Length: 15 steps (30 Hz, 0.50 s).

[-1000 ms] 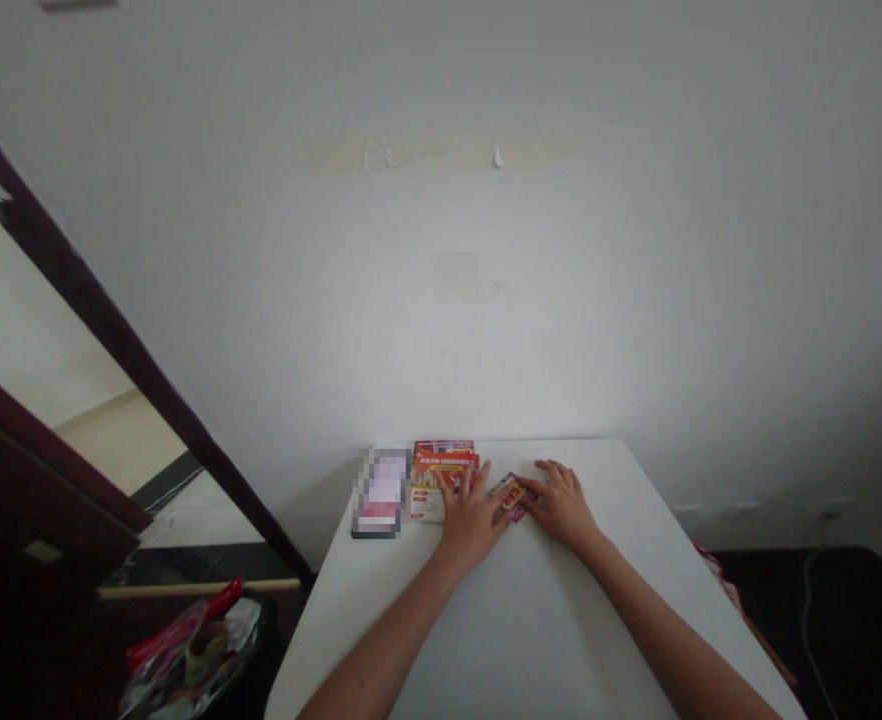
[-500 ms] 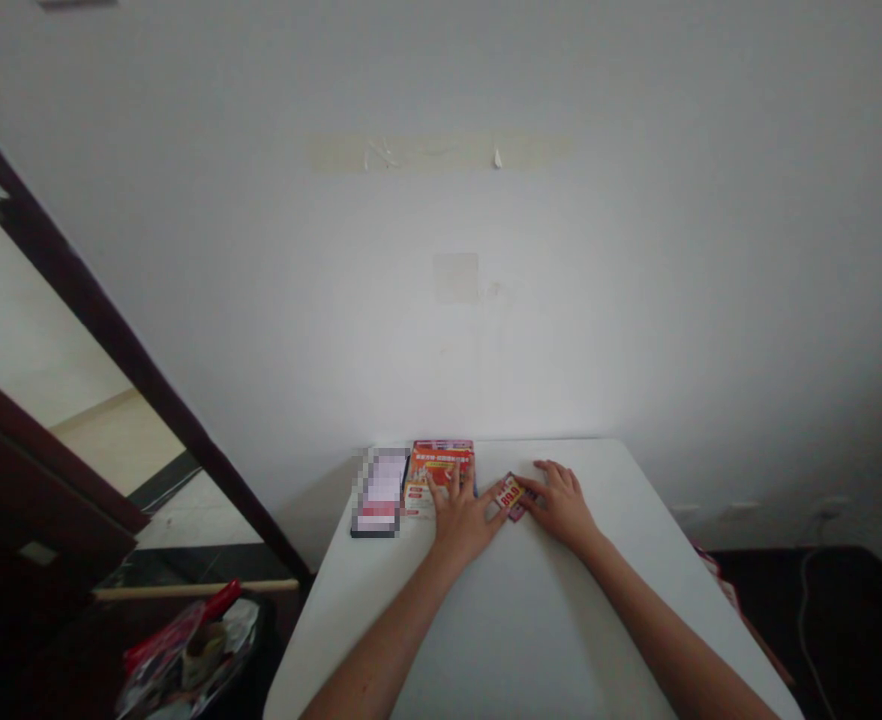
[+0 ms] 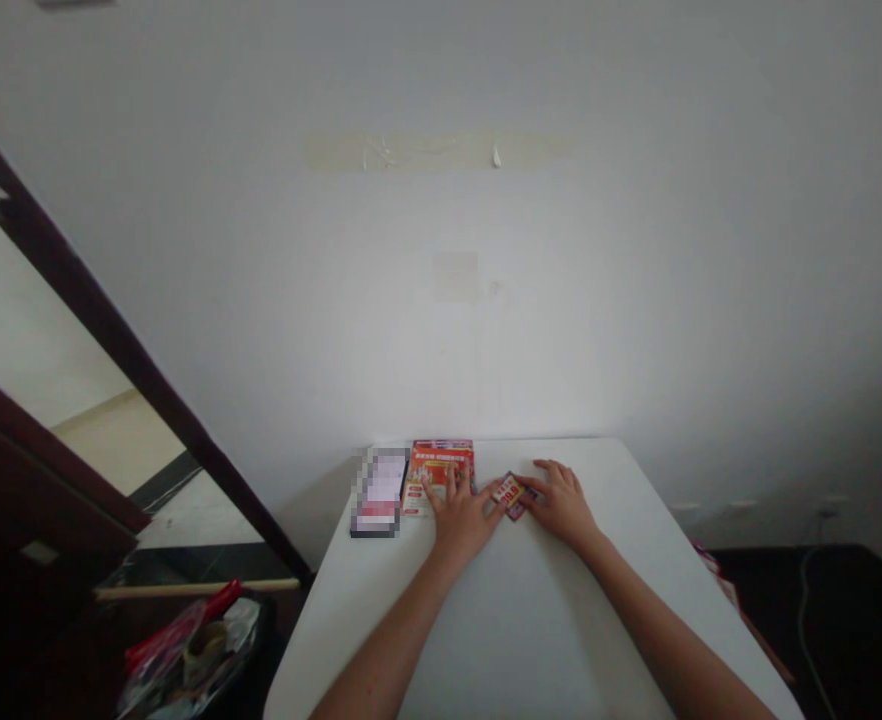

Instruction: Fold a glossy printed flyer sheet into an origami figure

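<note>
A small folded paper [image 3: 511,492] with large red figures on yellow lies on the white table between my hands. My right hand [image 3: 565,508] has its thumb and forefinger closed on the paper's right side; the other fingers stretch forward on the table. With fingers spread, my left hand [image 3: 465,515] lies flat, its thumb side at the paper's left edge and its other fingertips on a red and orange leaflet [image 3: 430,472]. Part of that leaflet is hidden under the hand.
A phone-like device [image 3: 381,492], blurred by pixels, lies at the left table edge. The white table [image 3: 516,640] meets the wall [image 3: 561,300] at its far side. On the floor at left stands a bin [image 3: 250,640] with plastic bags and a tape roll.
My left hand has shifted a little left, and the red leaflet under it has slid left towards the device. The folded paper's printed figures show more fully. My right hand stays put.
</note>
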### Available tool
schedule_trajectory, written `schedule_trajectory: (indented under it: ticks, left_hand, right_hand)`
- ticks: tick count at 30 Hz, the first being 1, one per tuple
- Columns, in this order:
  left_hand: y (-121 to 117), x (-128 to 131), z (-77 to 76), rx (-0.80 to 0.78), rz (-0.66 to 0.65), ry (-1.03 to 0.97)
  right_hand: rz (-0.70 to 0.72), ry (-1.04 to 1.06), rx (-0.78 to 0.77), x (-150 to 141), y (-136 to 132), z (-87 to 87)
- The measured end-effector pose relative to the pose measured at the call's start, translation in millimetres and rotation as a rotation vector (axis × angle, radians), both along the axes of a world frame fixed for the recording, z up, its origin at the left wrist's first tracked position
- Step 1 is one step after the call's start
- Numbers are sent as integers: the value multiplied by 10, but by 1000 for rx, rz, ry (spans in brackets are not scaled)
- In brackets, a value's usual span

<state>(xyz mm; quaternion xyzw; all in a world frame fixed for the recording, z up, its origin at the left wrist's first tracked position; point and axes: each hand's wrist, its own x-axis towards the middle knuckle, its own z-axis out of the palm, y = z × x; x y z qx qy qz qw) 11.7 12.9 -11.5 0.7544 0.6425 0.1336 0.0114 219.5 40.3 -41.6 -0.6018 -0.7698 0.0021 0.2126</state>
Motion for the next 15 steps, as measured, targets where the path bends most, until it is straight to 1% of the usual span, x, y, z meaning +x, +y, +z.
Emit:
schedule_trajectory:
  ticks: [7,12,15]
  left_hand:
    - [32,-27,-18,43,-12,-23]
    - [29,-56,23,90,-62,2]
    - [31,-54,36,90,-60,-6]
  right_hand:
    - [3,19,1,10,5,5]
    - [-1,36,-4,13,3,4]
    - [1,37,-9,12,1,9]
